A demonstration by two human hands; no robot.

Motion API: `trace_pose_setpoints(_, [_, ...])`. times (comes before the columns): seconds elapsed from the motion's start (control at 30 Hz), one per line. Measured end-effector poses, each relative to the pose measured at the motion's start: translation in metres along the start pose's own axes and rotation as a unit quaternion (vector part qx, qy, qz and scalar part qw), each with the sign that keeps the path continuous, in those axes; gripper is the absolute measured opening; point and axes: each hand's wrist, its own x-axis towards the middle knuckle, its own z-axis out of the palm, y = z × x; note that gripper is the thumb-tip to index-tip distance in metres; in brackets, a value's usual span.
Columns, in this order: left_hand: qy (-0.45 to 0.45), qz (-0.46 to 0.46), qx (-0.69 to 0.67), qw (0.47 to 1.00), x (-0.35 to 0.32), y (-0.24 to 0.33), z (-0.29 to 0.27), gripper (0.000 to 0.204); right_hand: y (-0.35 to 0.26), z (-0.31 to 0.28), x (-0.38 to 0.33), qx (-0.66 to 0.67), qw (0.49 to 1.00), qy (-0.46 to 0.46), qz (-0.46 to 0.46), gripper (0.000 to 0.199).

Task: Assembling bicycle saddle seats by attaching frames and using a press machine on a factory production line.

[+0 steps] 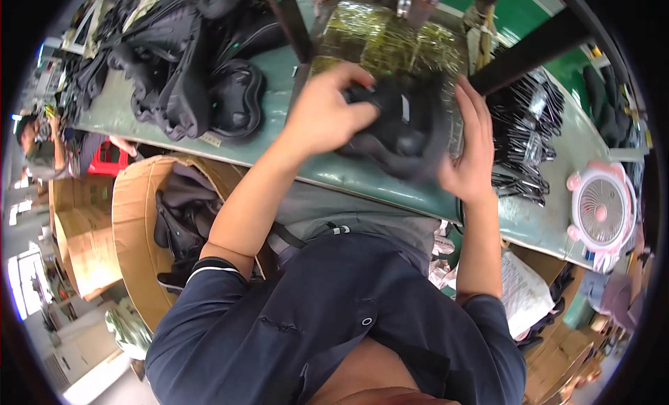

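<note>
A black moulded padded piece (404, 130) with a curved outline and a small white tag lies between my two hands, partly over the bench edge and smeared by motion. My left hand (333, 107) pinches its left edge between thumb and fingers; the fingertips are partly hidden. At its right side, my right hand (472, 147) has the fingers stretched out and the palm turned toward the rim; whether it touches there is hard to tell. Behind the piece is a plate covered in shiny yellowish tape (390, 39), under a metal press part (419, 4).
Several similar black moulded pieces (237, 98) are piled on the green bench (334, 176) at left. Black wire-like parts (529, 126) lie at right near a pink fan (601, 206). Dark frame bars (533, 53) flank the press. A cardboard box (139, 245) stands at lower left.
</note>
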Motion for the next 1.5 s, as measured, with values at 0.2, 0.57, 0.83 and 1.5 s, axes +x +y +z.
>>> trace_pose_setpoints(0.2, [-0.033, 0.082, -0.237, 0.968, -0.047, 0.058, -0.016, 0.030, 0.019, -0.008, -0.078, 0.341, 0.894, 0.114, 0.266, 0.061])
trace_pose_setpoints(0.57, [0.368, -0.044, 0.503, 0.781, -0.062, -0.061, -0.209, 0.078, 0.193, -0.168, 0.005, 0.406, 0.767, 0.320, 0.380, 0.055])
trace_pose_setpoints(0.83, [0.414, -0.026, 0.222, 0.882, -0.095, -0.058, -0.173, 0.048, 0.127, -0.191, -0.103, -0.241, 0.910, -0.116, 0.318, 0.063])
trace_pose_setpoints(1.5, [-0.047, 0.351, 0.290, 0.889, -0.082, -0.012, 0.012, 0.046, 0.123, -0.226, -0.116, -0.099, 0.911, -0.255, 0.310, 0.047])
